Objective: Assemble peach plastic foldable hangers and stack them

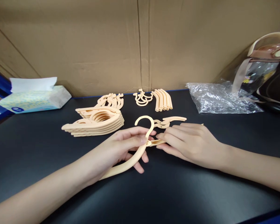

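A cream plastic clothes hanger (128,164) is held between my two hands above the black table. My left hand (128,143) grips it at the joint just below its hook (151,121), with one curved arm running down under my palm. My right hand (189,141) pinches the other arm (157,142), most of which is hidden under my fingers. Just behind the hook lie loose hanger pieces (175,119). To the left of them rests a stack of folded hangers (98,123).
Along the back of the black table (140,199) lie curved parts (110,101), loose hooks (142,98) and a row of hanger arms (162,99). A tissue pack (37,98) sits at left. At right are a crinkled clear bag (221,98) and a bottle (259,71). Cardboard (95,46) stands behind.
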`<act>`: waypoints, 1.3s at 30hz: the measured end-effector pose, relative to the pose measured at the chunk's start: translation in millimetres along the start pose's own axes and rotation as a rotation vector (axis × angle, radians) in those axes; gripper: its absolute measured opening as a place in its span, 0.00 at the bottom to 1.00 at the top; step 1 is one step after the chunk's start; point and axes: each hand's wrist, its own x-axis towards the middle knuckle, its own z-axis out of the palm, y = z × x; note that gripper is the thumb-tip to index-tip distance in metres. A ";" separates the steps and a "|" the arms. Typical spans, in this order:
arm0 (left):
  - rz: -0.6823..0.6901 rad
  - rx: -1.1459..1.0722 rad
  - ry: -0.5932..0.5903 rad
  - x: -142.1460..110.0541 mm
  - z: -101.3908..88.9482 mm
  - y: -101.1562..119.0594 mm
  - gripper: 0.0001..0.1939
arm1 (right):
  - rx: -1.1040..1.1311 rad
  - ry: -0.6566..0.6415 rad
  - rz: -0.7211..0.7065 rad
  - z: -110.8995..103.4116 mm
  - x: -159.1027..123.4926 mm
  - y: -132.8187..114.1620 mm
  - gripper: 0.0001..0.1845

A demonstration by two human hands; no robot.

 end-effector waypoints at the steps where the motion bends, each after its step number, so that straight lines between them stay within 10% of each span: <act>1: 0.000 -0.003 0.003 -0.1 0.3 -0.1 0.10 | -0.010 -0.001 -0.002 -0.3 0.2 0.3 0.16; 39: -0.009 0.172 0.008 0.3 -0.9 4.1 0.07 | -0.036 0.097 -0.034 -1.4 2.2 -6.0 0.19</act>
